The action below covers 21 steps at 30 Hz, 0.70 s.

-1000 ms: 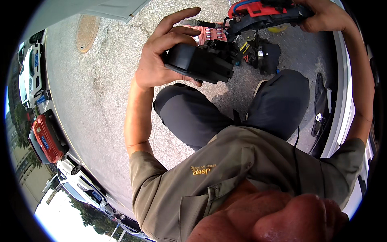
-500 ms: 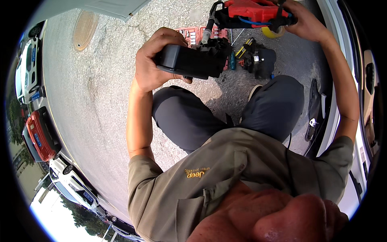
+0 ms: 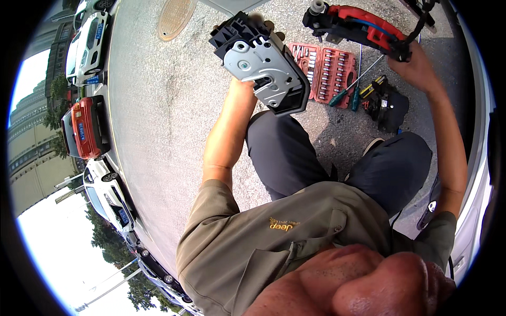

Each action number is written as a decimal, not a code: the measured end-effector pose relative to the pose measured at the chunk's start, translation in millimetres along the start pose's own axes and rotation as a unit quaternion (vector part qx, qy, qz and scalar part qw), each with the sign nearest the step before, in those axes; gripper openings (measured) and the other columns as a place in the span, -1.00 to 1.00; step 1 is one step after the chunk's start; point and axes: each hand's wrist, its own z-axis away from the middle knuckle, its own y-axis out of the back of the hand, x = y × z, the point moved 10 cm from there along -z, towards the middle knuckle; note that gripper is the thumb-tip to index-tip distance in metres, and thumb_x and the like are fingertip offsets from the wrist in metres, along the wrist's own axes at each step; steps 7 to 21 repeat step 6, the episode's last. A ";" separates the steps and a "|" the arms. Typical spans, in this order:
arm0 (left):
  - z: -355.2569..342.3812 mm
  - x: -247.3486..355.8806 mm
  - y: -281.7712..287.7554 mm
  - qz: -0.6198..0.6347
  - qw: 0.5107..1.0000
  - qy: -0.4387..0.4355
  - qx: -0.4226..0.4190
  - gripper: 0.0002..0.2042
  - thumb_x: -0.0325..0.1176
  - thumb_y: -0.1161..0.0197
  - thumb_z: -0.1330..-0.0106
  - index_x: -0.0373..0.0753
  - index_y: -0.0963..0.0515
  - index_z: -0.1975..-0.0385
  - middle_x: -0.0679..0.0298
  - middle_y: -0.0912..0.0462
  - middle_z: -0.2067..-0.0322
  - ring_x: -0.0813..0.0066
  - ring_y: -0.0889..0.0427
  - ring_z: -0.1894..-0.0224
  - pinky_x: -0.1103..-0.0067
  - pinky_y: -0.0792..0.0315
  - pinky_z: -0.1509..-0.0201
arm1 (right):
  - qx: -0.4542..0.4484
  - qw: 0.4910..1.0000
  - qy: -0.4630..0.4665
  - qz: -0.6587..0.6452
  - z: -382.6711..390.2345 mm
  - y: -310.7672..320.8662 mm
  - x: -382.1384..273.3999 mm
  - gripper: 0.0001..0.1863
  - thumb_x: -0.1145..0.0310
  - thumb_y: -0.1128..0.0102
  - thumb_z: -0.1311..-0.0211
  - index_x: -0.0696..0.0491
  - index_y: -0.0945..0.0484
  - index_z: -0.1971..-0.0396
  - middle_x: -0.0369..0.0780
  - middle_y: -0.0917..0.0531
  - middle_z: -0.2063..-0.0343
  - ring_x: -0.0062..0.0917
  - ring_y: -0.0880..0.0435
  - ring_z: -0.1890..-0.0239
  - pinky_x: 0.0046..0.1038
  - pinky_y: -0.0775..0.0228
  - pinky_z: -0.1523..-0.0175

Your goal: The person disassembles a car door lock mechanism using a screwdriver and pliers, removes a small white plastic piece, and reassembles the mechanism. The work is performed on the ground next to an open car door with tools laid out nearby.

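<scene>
My left hand (image 3: 245, 88) is closed round a car door latch (image 3: 263, 71), gripping it from behind. Its silver metal plate with a curved slot faces me, framed by black plastic. Most of those fingers are hidden behind the latch. At the upper right, my right hand (image 3: 414, 71) grips the end of a red and black bracket-like car part (image 3: 363, 27), which has a blue cable running along it and a pale round fitting at its far left end. The two parts are apart from each other.
On the ground beyond my knees lies an open red socket set (image 3: 332, 73). Beside it are screwdrivers with green handles (image 3: 340, 98) and a black plastic part (image 3: 392, 110). A white car body (image 3: 469, 189) stands close on my right. Parked cars (image 3: 87, 126) line the far left.
My left hand has raised and turned the latch, so its metal face now shows instead of the black casing. The red and black part has tilted, its left end apart from the latch.
</scene>
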 end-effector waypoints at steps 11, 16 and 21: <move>-30.3 7.3 -68.4 0.077 0.980 0.018 -0.182 -0.60 0.11 -0.07 -0.49 -0.13 -0.44 0.04 0.42 -0.50 0.33 0.57 -0.44 0.29 0.57 -0.37 0.15 | -0.075 0.993 0.000 -0.092 1.8 -30.1 -46.4 -0.48 0.43 -0.33 -0.20 0.21 -0.54 -0.18 -0.27 -0.68 0.06 -0.65 -0.61 0.05 -0.49 -0.49 -0.09; -30.3 7.3 -68.4 0.077 0.980 0.018 -0.182 -0.60 0.11 -0.07 -0.49 -0.13 -0.44 0.04 0.42 -0.50 0.33 0.57 -0.44 0.29 0.57 -0.37 0.15 | -0.075 0.993 0.000 -0.092 1.8 -30.1 -46.4 -0.48 0.43 -0.33 -0.20 0.21 -0.54 -0.18 -0.27 -0.68 0.06 -0.65 -0.61 0.05 -0.49 -0.49 -0.09; -30.3 7.3 -68.4 0.077 0.980 0.018 -0.182 -0.60 0.11 -0.07 -0.49 -0.13 -0.44 0.04 0.42 -0.50 0.33 0.57 -0.44 0.29 0.57 -0.37 0.15 | -0.075 0.993 0.000 -0.092 1.8 -30.1 -46.4 -0.48 0.43 -0.33 -0.20 0.21 -0.54 -0.18 -0.27 -0.68 0.06 -0.65 -0.61 0.05 -0.49 -0.49 -0.09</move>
